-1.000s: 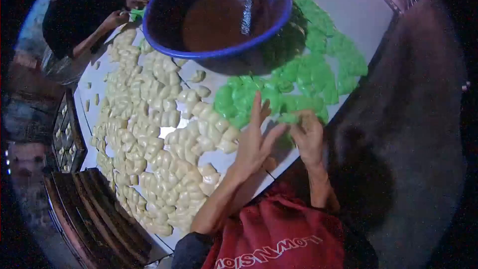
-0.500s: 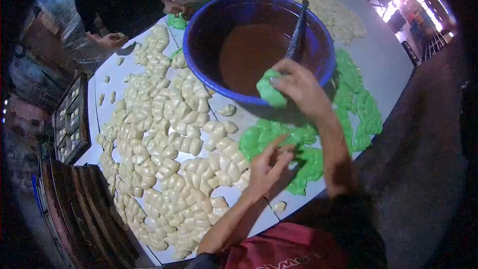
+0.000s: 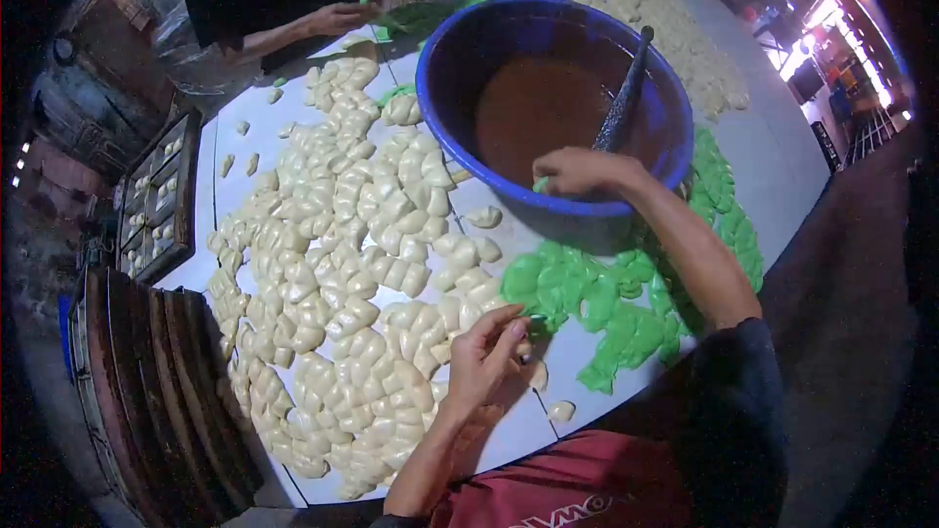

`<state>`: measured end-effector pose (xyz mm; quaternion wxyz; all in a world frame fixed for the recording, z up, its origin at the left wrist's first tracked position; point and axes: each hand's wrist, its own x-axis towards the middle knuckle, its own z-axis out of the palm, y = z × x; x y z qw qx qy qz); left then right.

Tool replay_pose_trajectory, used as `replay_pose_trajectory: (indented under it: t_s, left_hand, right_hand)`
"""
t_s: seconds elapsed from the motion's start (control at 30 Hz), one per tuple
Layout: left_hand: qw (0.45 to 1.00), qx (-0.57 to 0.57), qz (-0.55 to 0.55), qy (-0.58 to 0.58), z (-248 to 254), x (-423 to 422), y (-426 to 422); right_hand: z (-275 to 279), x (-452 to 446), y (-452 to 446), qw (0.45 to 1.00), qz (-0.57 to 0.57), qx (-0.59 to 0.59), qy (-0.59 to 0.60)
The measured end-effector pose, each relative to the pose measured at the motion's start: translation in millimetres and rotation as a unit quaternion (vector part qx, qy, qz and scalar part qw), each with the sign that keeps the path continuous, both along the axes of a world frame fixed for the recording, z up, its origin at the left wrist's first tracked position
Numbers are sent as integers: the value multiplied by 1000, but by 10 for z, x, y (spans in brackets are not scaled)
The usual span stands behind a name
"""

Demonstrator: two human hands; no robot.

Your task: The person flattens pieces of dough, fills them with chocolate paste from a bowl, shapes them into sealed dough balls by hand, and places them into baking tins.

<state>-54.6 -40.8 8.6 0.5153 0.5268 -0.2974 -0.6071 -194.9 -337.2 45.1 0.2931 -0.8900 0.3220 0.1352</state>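
Observation:
My right hand [image 3: 587, 174] is over the near rim of a blue tub [image 3: 460, 152], fingers closed on a piece of green dough [image 3: 541, 185] of which only a small bit shows. Inside the tub is a brown filling [image 3: 538, 108], and a dark long-handled tool [image 3: 623, 93] leans against its far right wall. My left hand [image 3: 484, 357] is low on the table, thumb and fingers pinched at the edge of the flattened green dough pieces [image 3: 567, 284]; a small dark green bit shows at the fingertips. Pale dough pieces [image 3: 333, 274] lie left of it.
Across the table [image 3: 782, 166], a person [image 3: 274, 0] in dark clothes handles green dough. A compartmented tray [image 3: 161, 200] holding pale pieces stands at the left, with stacked wooden trays [image 3: 161, 381] below. More pale pieces [image 3: 655, 24] lie behind the tub.
My right hand has moved up to the tub's rim with the green dough. My left hand has gone from spread fingers to a pinch. The view has shifted; the other person's arm now reaches further over the table.

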Motion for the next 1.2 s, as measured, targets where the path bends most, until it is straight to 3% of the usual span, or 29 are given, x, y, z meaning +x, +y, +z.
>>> replay_pose_trajectory:
  t_s: [0.07,0.13,0.2,0.27,0.37,0.47,0.53,0.63,0.73,0.77,0.8,0.9,0.93,0.97,1.07,1.2]
  left_hand:
    - [1000,7,-6,11,36,-11,13]
    - [999,9,-38,-26,188,58,-13]
    - [999,-36,-23,-10,155,46,-55]
    - [997,-68,-25,-1,85,76,-140]
    - [989,-54,28,135,396,147,-202]
    - [953,-80,104,272,332,303,-73]
    - [946,-94,138,276,345,512,158]
    - [953,-104,188,213,157,924,553]
    - [959,-50,262,100,174,1351,1002]
    - [946,-41,300,111,153,1434,1105]
    - [943,-51,310,105,203,1492,1221]
    - [932,-71,341,97,402,1589,1513]
    - [938,-76,338,6,332,1673,1583]
    - [933,-89,349,-20,313,1731,1633]
    - [928,-121,351,-5,296,1974,1815]
    - [962,29,270,-8,460,2487,2070]
  right_hand:
    - [27,-39,-31,987,-73,71,-120]
    - [206,-56,136,937,-191,178,-233]
    - [367,-6,353,815,-261,319,-407]
    - [552,133,663,757,-297,322,-485]
    - [538,402,1147,686,-304,390,-534]
    - [405,731,1715,662,-281,411,-560]
    - [235,913,2027,646,-289,433,-559]
    - [52,1126,2420,675,-258,447,-527]
    - [3,1394,2909,780,-241,364,-449]
    - [-31,1542,3085,793,-160,275,-519]
    - [-49,1671,3212,870,-84,38,-484]
    - [-54,2011,3613,871,-93,-45,-481]
    - [-100,2130,3695,868,-90,-65,-484]
    - [-124,2263,3808,841,-126,-47,-525]
    - [-171,2482,3928,855,-103,-2,-509]
    - [160,2618,4067,882,-93,201,-415]
